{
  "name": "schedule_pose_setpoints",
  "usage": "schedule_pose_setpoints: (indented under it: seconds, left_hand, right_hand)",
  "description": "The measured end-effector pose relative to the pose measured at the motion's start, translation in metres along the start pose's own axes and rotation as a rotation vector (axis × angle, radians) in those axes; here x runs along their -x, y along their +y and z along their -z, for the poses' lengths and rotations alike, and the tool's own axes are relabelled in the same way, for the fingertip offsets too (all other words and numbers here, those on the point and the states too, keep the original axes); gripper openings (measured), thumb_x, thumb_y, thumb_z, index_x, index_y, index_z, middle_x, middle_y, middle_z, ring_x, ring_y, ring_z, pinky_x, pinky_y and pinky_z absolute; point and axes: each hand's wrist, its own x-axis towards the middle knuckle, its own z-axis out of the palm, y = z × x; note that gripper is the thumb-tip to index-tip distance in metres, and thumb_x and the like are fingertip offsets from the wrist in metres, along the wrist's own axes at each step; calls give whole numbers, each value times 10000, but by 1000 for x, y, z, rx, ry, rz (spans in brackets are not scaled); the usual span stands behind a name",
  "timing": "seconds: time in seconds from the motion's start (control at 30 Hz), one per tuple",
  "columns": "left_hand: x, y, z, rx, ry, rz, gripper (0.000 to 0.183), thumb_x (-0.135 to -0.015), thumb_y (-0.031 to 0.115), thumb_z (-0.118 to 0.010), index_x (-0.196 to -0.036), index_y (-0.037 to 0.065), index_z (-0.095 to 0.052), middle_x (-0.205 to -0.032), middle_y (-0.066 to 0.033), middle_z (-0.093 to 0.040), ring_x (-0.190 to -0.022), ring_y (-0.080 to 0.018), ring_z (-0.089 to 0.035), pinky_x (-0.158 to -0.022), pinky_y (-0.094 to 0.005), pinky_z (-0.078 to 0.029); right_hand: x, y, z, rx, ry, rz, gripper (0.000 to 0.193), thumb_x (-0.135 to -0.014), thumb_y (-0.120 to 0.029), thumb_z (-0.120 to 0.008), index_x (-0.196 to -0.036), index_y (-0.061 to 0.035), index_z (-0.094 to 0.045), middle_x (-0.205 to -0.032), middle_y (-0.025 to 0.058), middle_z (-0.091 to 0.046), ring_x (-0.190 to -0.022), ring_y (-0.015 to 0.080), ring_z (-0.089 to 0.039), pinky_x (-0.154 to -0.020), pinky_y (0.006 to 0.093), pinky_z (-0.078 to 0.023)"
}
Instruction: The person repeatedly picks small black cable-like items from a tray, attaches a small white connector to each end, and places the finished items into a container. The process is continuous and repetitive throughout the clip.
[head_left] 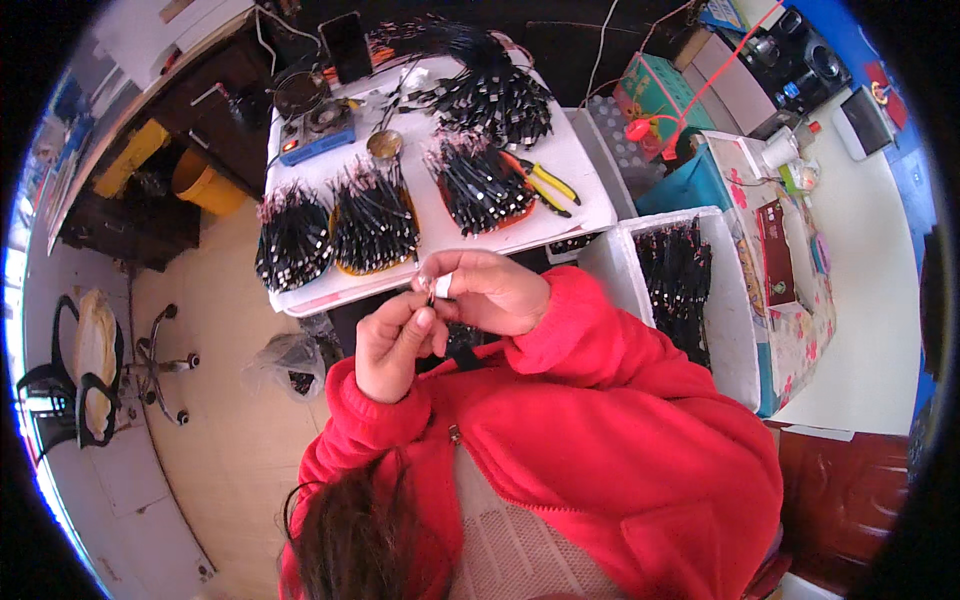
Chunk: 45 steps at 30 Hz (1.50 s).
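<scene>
My left hand [392,345] and my right hand [492,290] meet in front of my chest, just off the near edge of the white table [440,250]. Their fingertips pinch a thin wire [431,297], most of it hidden by the fingers. A white band is wrapped round a finger of my right hand. Beyond my hands lie three bundles of short black cables with pale connector ends: a left one [292,240], a middle one [372,220] and a right one [482,188]. Yellow-and-black handled pliers [548,188] rest by the right bundle.
Farther back are a loose heap of black cables [490,100], a blue box-shaped device [318,140], a small round metal dish [384,145] and an upright phone [345,47]. A white foam box [740,330] with cables stands at right. A plastic bag [288,365] is on the floor.
</scene>
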Motion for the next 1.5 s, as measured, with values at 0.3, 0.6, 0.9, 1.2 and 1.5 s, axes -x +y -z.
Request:
schedule_pose_setpoints:
  seconds: [0.3, 0.6, 0.9, 1.2, 1.5]
  left_hand:
    - [-27, -14, 3, 23, 131, -12, 192, -973, 145, -482, -1020, -20, -568, -645, -37, -585, -504, -23, -387, -482, -164, -288]
    - [-34, -23, 13, 73, 177, 3, 180, -969, 135, -490, -963, -25, -572, -660, -53, -598, -488, -23, -357, -468, -176, -280]
    - [-47, -33, 9, 376, 226, 66, 180, -967, 149, -495, -948, -6, -584, -701, -63, -603, -484, -54, -385, -465, -194, -302]
    - [-73, -47, -9, 491, 243, 40, 198, -961, 174, -515, -968, -1, -608, -764, -70, -622, -593, -114, -517, -530, -237, -419]
    - [-83, -17, -17, 651, 390, -81, 229, -973, 178, -483, -1064, -10, -576, -1018, -157, -647, -946, -277, -645, -840, -365, -533]
  right_hand:
    - [-25, -55, 55, 1450, 643, 475, 137, -815, -105, -658, -921, -35, -608, -840, 38, -575, -737, 89, -552, -641, 247, -447]
    - [-41, -95, 90, 2176, 874, -88, 230, -765, -236, -657, -835, -18, -632, -917, 153, -650, -844, 332, -635, -731, 432, -519]
    - [-11, -103, 62, 2136, 1043, 193, 186, -781, -199, -575, -829, -24, -619, -815, 171, -648, -736, 368, -632, -672, 463, -512]
    - [-29, -100, 85, 2304, 1156, 677, 129, -782, -171, -599, -788, -58, -537, -778, 115, -581, -751, 322, -595, -638, 430, -497]
    - [9, -30, 16, 1322, 790, 785, 190, -840, -131, -635, -745, -36, -501, -633, 4, -475, -582, 82, -441, -517, 255, -356]
